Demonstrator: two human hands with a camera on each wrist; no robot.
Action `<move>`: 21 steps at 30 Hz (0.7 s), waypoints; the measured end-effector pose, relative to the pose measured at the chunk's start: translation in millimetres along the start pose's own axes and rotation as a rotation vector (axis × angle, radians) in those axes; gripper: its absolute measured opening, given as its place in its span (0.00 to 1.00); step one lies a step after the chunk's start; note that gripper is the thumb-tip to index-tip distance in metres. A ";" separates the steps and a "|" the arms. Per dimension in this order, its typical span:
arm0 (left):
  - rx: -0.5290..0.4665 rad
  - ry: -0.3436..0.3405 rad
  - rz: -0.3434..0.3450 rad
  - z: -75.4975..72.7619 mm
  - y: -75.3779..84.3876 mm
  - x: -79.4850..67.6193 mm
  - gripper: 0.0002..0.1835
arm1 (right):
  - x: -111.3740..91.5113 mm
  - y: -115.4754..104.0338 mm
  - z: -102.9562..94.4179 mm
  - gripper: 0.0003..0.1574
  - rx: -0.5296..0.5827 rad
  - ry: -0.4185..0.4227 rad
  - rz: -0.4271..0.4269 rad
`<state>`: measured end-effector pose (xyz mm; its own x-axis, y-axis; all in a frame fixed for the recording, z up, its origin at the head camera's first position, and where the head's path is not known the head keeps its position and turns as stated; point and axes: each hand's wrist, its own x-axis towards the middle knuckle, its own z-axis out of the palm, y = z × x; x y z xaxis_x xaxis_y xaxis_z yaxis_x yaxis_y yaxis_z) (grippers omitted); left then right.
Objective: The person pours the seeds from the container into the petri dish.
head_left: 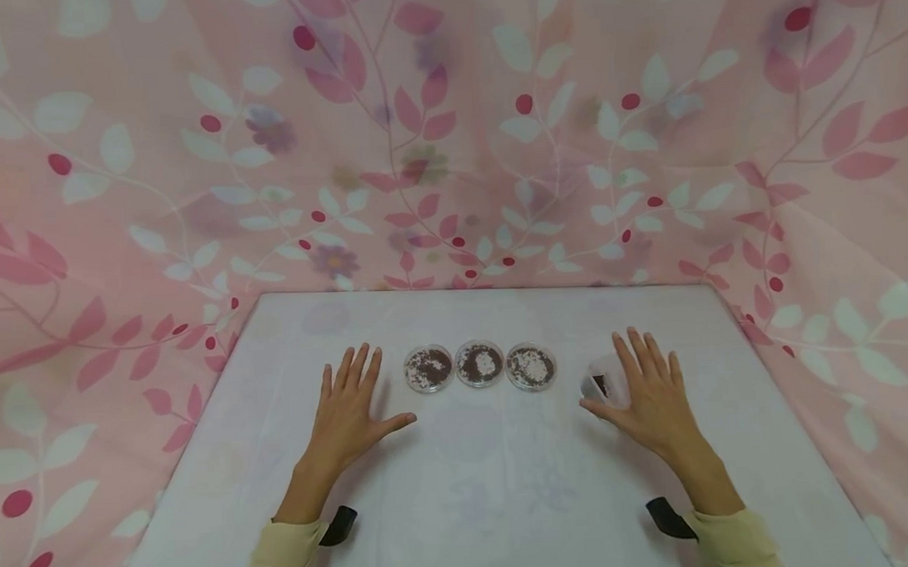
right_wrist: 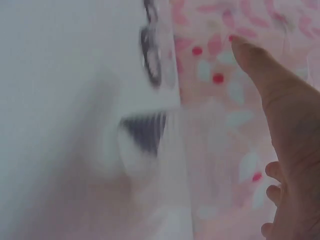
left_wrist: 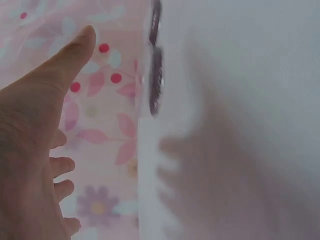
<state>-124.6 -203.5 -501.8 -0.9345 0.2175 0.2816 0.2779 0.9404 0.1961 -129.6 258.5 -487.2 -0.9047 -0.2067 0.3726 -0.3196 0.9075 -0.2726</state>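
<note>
Three round clear petri dishes stand side by side: a left one (head_left: 429,369), a middle one (head_left: 480,363) and a right one (head_left: 531,367). Each holds dark brown, crumbly matter with white patches. To their left my left hand (head_left: 347,412) is held with fingers straight and thumb spread, holding nothing. On the other side, my right hand (head_left: 657,401) has the same spread fingers and grips nothing. Beside its thumb is a clear plastic container (right_wrist: 145,132) with dark matter inside, partly hidden by that hand in the head view. Whether they touch I cannot tell.
A white cloth (head_left: 469,500) covers the table. Behind it and along both sides hangs a pink curtain (head_left: 464,150) with leaves and flowers. Black wrist devices (head_left: 338,526) show at both cream sleeves (head_left: 287,556).
</note>
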 end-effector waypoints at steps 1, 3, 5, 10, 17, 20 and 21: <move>0.008 0.001 -0.012 0.8 -3.7 -2.0 0.65 | -5.4 8.7 -3.2 0.72 0.004 -0.007 0.018; 0.016 0.000 -0.026 1.3 -9.7 -5.6 0.65 | -16.1 23.1 -8.5 0.74 0.011 -0.028 0.049; 0.019 -0.006 -0.038 0.7 -13.8 -8.4 0.65 | -25.7 33.6 -12.1 0.75 0.008 -0.055 0.071; 0.012 0.004 -0.047 -5.2 -13.6 -12.8 0.64 | -40.1 44.6 -14.9 0.77 -0.001 -0.109 0.105; -0.004 -0.015 -0.029 -11.6 0.3 -13.5 0.63 | -39.6 42.8 -16.5 0.76 -0.010 -0.159 0.135; 0.001 -0.025 -0.021 -10.7 4.2 -15.6 0.63 | -36.9 38.9 -15.8 0.75 -0.016 -0.168 0.130; -0.003 -0.027 -0.019 -10.3 5.1 -16.5 0.62 | -36.0 37.2 -15.5 0.75 -0.017 -0.171 0.127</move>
<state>-105.5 -205.0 -495.8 -0.9455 0.2063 0.2519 0.2602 0.9438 0.2037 -104.5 305.4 -497.0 -0.9724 -0.1482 0.1804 -0.1968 0.9360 -0.2918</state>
